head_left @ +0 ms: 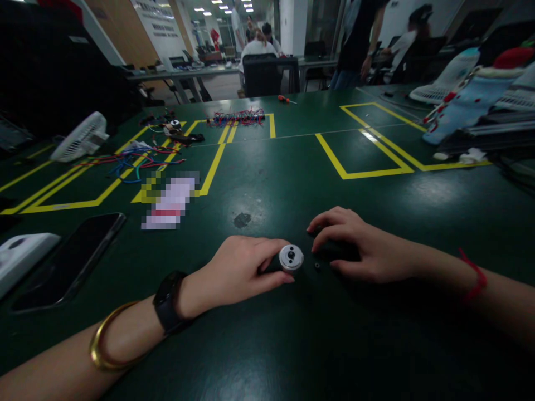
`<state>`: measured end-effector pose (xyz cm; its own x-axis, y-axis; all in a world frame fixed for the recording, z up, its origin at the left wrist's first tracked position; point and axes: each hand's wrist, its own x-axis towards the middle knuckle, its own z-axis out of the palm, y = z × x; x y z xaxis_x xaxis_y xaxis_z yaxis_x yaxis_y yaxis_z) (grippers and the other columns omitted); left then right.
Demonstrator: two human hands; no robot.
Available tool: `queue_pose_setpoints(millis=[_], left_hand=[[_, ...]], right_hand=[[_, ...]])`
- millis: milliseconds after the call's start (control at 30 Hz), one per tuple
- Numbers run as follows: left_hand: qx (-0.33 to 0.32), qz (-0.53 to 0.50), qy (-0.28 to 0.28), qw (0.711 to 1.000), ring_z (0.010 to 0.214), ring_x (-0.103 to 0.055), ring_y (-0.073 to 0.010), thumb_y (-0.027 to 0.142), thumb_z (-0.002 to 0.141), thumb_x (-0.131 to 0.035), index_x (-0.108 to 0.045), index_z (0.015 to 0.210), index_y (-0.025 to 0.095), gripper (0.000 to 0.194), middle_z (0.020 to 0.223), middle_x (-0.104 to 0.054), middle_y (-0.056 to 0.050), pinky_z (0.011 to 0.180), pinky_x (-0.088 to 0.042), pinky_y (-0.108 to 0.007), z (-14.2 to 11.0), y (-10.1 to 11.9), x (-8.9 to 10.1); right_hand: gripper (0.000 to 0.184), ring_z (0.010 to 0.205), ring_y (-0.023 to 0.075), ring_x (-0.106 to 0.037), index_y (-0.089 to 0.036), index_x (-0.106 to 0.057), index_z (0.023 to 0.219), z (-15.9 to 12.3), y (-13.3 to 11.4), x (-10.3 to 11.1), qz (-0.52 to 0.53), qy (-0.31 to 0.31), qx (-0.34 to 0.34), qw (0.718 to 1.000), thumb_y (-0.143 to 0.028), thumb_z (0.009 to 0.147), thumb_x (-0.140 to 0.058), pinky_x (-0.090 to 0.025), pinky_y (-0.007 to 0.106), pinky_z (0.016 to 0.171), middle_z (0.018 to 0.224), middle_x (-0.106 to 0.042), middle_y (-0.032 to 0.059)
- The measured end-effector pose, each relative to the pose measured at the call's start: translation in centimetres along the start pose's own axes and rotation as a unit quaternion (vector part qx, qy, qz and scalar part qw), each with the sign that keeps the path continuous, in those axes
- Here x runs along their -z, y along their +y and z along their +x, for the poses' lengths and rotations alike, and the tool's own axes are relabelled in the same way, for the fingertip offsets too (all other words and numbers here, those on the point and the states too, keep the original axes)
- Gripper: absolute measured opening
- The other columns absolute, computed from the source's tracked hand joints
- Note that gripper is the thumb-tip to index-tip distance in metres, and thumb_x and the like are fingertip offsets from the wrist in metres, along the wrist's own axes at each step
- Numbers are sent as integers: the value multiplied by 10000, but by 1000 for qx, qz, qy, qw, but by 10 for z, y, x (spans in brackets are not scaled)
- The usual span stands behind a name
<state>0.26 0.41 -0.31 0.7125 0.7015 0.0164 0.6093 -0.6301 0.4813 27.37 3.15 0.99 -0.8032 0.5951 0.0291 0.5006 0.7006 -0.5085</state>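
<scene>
My left hand (244,264) is closed around a small motor (291,258), thumb and fingers on its sides. The motor's round silver end faces up and has a dark hub and small dark holes; its lower body is mostly hidden. To its right, on the dark green table (251,356), lies a tiny dark ring-shaped part (317,266). My right hand (361,248) hovers or rests just beyond that part, fingers apart and curved, with nothing visible in them.
Left of my arms are a phone (73,262) and a white box (25,256). Yellow tape (368,174) marks the table. Farther off lie loose wires (137,161), a wire bundle (236,117), a screwdriver (286,99) and a white fan (81,136). A blue bottle (468,106) stands right; people are behind.
</scene>
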Motion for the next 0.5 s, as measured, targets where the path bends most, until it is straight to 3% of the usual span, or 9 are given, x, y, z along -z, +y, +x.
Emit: queue_pose_setpoints(millis=[100, 200, 400, 500], left_hand=[[1, 1, -3, 1000, 640, -543, -123, 451, 894, -582, -528, 1184, 287, 337, 736, -567, 55, 600, -330, -228, 1, 0, 1], [1, 3, -2, 1000, 641, -540, -127, 453, 896, -577, -531, 1171, 283, 326, 729, -562, 53, 600, -330, -229, 0, 1, 1], [-5, 1, 6, 1000, 616, -523, -125, 448, 896, -571, -554, 1098, 262, 275, 712, -552, 53, 580, -317, -231, -1, 0, -1], [-8, 3, 12, 1000, 595, -509, -120, 433, 900, -563, -568, 997, 235, 220, 695, -542, 53, 565, -306, -234, 0, 0, -2]], right_hand=[[182, 1160, 269, -449, -261, -686, 959, 1, -4, -2, -9, -2, 5, 1000, -328, 790, -672, -357, 474, 970, 1232, -536, 58], [112, 1140, 259, -472, -258, -686, 925, 3, -9, -8, -5, 10, 7, 1000, -294, 832, -636, -372, 473, 954, 1203, -557, 56], [142, 1068, 193, -541, -207, -652, 1000, 10, -33, -11, 81, 186, 15, 979, -221, 864, -616, -447, 347, 918, 1120, -563, 73], [146, 1073, 206, -541, -219, -669, 997, 14, -45, -12, 59, 210, 14, 976, -228, 859, -625, -446, 365, 916, 1136, -566, 72]])
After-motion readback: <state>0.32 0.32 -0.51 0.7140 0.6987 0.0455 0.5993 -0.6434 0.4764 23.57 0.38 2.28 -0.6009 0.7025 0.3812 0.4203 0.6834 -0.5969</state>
